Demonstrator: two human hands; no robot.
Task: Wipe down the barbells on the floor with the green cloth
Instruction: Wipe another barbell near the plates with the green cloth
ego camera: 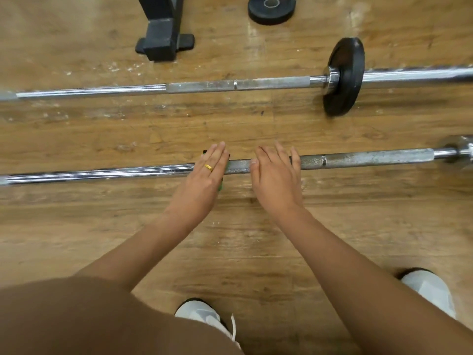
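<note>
**Flat palms on the near bar, cloth pinned under the left**

The left grip (210, 170) lies with fingers straight, pressing the green cloth (220, 186) down across the near bar (358, 160). Only a sliver of green shows below the palm. The right grip (276, 172) is just as flat and holds nothing, resting on the knurled stretch just beside the left. Neither curls round the shaft.

The cloth looks thin and soft, so it should wrap the bar. Curling the fingers round it would likely clean more than pressing from above. The bar is stiff steel, probably heavy, and round enough to roll on the floor (256, 239); the right palm probably steadies it. Smooth chrome to the left should let the cloth slide, while the knurling to the right may drag at it.

Floor lies open along both sides of the bar. The collar (460, 149) ends the run at the right. The far bar (204, 87) and its plate (344, 76) lie well apart.
</note>
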